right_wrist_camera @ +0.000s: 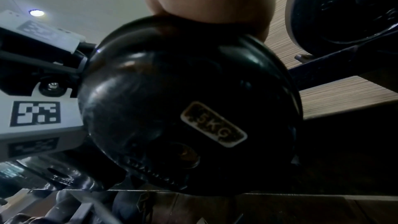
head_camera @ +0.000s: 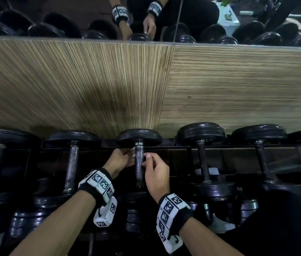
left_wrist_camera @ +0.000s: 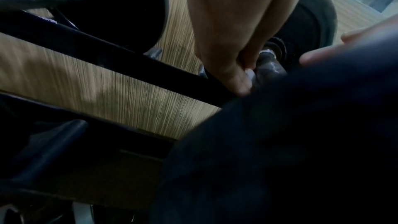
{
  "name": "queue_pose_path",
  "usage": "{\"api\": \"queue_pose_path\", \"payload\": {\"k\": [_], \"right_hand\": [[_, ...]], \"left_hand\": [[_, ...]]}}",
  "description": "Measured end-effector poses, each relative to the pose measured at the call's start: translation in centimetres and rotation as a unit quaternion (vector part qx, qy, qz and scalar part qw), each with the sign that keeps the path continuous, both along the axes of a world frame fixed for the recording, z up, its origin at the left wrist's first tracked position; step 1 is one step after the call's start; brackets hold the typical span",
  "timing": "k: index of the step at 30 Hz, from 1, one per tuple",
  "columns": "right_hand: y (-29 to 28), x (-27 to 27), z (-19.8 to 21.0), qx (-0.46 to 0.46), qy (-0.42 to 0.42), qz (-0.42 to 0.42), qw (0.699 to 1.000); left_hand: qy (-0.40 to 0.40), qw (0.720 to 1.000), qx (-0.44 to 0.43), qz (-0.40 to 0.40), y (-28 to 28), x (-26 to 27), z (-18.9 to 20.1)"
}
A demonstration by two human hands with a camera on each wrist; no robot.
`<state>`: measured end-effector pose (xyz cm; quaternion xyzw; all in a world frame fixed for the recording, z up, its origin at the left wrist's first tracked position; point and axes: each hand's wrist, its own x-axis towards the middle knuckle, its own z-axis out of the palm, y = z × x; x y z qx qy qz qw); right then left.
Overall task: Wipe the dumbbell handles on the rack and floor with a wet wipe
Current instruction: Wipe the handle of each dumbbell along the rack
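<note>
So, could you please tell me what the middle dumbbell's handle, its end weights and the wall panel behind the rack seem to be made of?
The handle looks like bare metal, grey with dull glints, possibly worn. The end weight looks like black rubber or coated metal, with a smooth, softly glossy face and a label. The wall panel looks like wood-grain laminate, matte and finely striped; I cannot tell whether it is real wood.

Dumbbell handle (head_camera: 139, 163): bare metal, worn, wet sheen. Dumbbell heads (right_wrist_camera: 189, 105): black, glossy, rubber-like coating. Wall panel (head_camera: 238, 85): wood-grain, matt, finely ribbed. Rack rail (left_wrist_camera: 120, 54): black painted metal.
</note>
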<state>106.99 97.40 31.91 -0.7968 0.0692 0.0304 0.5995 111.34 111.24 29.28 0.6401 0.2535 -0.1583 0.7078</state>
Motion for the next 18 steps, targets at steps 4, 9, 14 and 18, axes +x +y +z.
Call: {"api": "queue_pose_path", "payload": {"k": [4,9,14,18], "right_hand": [[-0.1,0.0,0.0,-0.005,0.007,0.005,1.000],[-0.1,-0.1,0.3,-0.017,0.013,0.014,1.000],[-0.1,-0.2,0.3,-0.010,0.018,0.013,1.000],[-0.2,-0.3,0.2,-0.014,0.022,0.011,1.000]], "left_hand": [[-0.022,0.999,0.032,0.025,0.4,0.2,-0.4],[-0.147,0.943,0.298,-0.025,0.0,-0.8,0.7],[-0.262,0.883,0.382,-0.071,-1.2,-2.9,2.3],[-0.296,0.864,0.395,-0.097,-0.4,-3.4,2.0]]}}
